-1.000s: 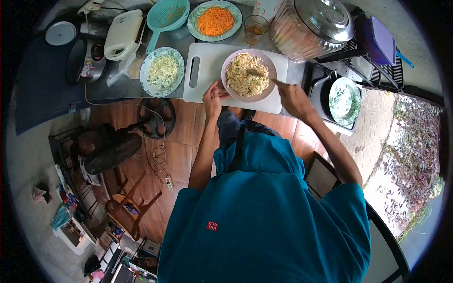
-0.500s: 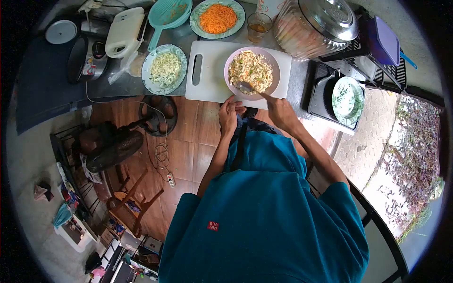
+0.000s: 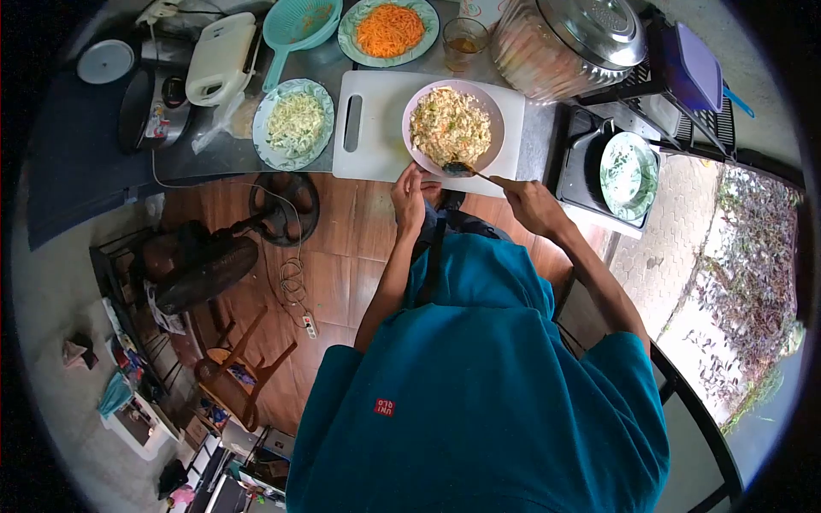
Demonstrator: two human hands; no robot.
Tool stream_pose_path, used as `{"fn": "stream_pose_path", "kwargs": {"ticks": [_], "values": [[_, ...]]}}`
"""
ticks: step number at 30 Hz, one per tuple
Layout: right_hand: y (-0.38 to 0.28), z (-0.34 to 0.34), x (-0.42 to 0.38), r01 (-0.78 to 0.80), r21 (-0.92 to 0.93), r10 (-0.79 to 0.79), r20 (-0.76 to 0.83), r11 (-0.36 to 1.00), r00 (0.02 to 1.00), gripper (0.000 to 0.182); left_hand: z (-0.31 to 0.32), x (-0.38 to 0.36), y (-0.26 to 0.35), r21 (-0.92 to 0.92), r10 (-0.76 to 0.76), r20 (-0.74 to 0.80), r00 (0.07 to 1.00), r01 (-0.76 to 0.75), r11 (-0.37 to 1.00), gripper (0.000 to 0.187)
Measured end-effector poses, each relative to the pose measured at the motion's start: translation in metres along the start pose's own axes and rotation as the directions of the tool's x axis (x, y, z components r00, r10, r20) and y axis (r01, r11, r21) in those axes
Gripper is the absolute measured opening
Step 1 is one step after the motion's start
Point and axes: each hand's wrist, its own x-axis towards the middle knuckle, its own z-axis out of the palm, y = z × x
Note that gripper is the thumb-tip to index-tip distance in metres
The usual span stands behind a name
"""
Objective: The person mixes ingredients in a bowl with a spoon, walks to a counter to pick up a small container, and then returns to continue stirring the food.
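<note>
A pale pink bowl (image 3: 497, 145) stands on the white cutting board (image 3: 368, 154). It is filled with a crumbly, pale mixture (image 3: 449, 128) flecked with orange and green. My left hand (image 3: 410, 198) grips the bowl's near rim at the front edge of the board, its fingertips partly hidden. In my right hand (image 3: 534, 208), to the right of the bowl, is the handle of a spoon (image 3: 459, 169). The spoon's dark head rests at the near side of the bowl, by the edge of the mixture.
Left of the board is a plate of shredded cabbage (image 3: 295, 125). Behind it are a plate of shredded carrot (image 3: 389, 34), a green strainer (image 3: 299, 26) and a glass (image 3: 463, 47). A large lidded jar (image 3: 547, 51) and a stove with a patterned plate (image 3: 629, 175) stand right.
The spoon has moved from inside the mixture at the left toward the bowl's near right side. My right hand has shifted right and slightly down; my left hand stays at the rim.
</note>
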Motion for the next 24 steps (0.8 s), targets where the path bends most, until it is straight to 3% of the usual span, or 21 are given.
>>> {"fn": "stream_pose_path", "kwargs": {"ticks": [3,5,8,12,14,18,20,24], "values": [[0.012,0.014,0.012,0.109,-0.05,-0.111,-0.035,0.993,0.993,0.039,0.002,-0.002,0.0,0.004,-0.014,-0.004,1.0,0.014,1.0,0.04],[0.015,0.016,0.018,0.085,-0.279,-0.094,-0.016,0.957,0.995,0.046,0.003,-0.005,0.0,-0.006,-0.021,-0.006,1.0,0.021,1.0,0.04],[0.015,0.006,0.021,0.12,-0.399,-0.113,0.041,0.909,0.993,0.049,0.008,-0.004,0.003,-0.013,-0.025,0.033,0.999,0.025,1.0,0.04],[0.006,0.0,0.011,0.118,-0.321,-0.122,0.009,0.94,0.992,0.049,0.007,0.0,0.001,-0.057,-0.031,0.025,0.999,0.032,0.998,0.035],[0.002,-0.002,0.007,0.195,-0.349,-0.201,0.019,0.917,0.979,0.05,0.008,-0.001,0.002,-0.059,-0.034,0.027,0.999,0.036,0.998,0.036],[0.004,-0.001,0.002,0.194,-0.355,-0.18,0.072,0.914,0.981,0.05,0.008,0.001,-0.001,-0.071,-0.044,0.034,0.998,0.046,0.996,0.037],[0.008,0.006,0.001,0.176,-0.437,-0.182,0.028,0.882,0.983,0.05,0.008,0.001,-0.001,-0.075,-0.046,0.038,0.998,0.048,0.996,0.037],[0.024,0.01,0.008,0.124,-0.396,-0.143,-0.019,0.91,0.989,0.051,0.018,-0.002,0.005,-0.011,0.0,0.05,0.999,0.001,1.0,0.033]]}}
